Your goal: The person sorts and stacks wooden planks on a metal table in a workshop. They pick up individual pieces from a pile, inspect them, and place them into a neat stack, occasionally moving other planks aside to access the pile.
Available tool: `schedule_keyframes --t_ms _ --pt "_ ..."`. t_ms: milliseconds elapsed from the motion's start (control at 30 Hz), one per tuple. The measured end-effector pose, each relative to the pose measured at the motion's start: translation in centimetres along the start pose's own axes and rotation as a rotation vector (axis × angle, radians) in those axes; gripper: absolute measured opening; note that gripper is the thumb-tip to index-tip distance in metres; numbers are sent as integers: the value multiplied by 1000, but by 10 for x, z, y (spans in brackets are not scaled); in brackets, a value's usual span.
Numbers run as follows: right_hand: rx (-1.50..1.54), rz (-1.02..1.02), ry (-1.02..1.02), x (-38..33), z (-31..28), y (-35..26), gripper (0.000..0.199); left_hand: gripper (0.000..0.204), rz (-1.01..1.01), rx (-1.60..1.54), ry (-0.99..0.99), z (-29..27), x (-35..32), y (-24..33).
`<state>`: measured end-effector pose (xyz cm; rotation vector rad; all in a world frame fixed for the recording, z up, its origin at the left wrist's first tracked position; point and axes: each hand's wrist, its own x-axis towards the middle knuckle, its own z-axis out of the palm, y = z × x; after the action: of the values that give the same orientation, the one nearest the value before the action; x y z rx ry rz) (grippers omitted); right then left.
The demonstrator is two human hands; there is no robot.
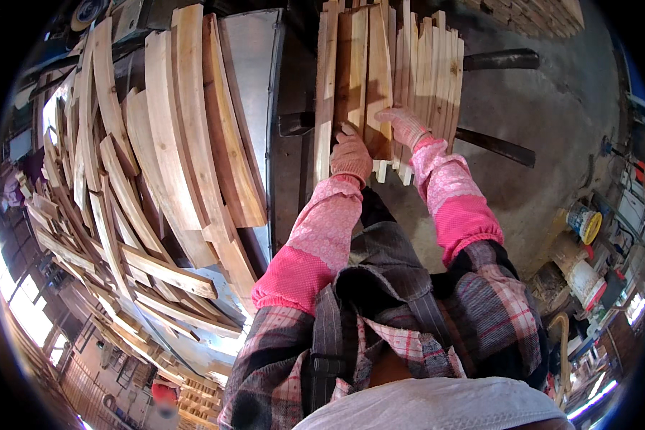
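A stack of long wooden boards (352, 64) and narrow strips lies lengthwise in front of me. My left hand (351, 155), in an orange-pink knit glove, is closed at the near end of a brown board, its fingers curled. My right hand (404, 126), gloved alike, reaches over the right edge of a neighbouring board (378, 86), fingertips on its top face and the underside of its grip hidden. Pale narrow strips (437, 79) lie side by side to the right of that board. Pink sleeve covers reach up both forearms.
Dark metal bars (498, 147) stick out right of the stack over a concrete floor (552, 93). Left stands a metal-topped table (254, 50) loaded with planks (186, 122) and a jumbled heap of offcuts (107, 208). Buckets (584, 222) stand at the right.
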<state>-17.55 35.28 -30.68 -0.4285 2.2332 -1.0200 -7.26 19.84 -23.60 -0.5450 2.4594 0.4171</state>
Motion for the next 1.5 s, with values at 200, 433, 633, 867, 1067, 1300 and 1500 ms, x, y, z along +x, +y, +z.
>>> schedule_keyframes --t_ms 200,433,633,867,1067,1300,1500 --pt "198 147 48 2 -11 3 40 60 -138 -284 -71 -28 -4 7" --pt "52 438 251 -5 -9 -115 45 42 -75 -544 -67 -50 -12 8" --pt "-66 441 201 5 10 -134 47 48 96 -783 -50 -26 -1 -16" --pt "-74 436 195 -10 4 -156 62 53 172 -748 59 -28 -11 -20" --pt "1337 408 219 -38 -40 -48 25 46 364 -688 -268 -97 -52 28" --pt "941 174 221 -151 -90 -167 44 71 274 -1140 -114 -139 -136 -28" --pt "663 -258 -229 -156 -35 -308 49 53 219 -2015 -91 -197 -202 -98"
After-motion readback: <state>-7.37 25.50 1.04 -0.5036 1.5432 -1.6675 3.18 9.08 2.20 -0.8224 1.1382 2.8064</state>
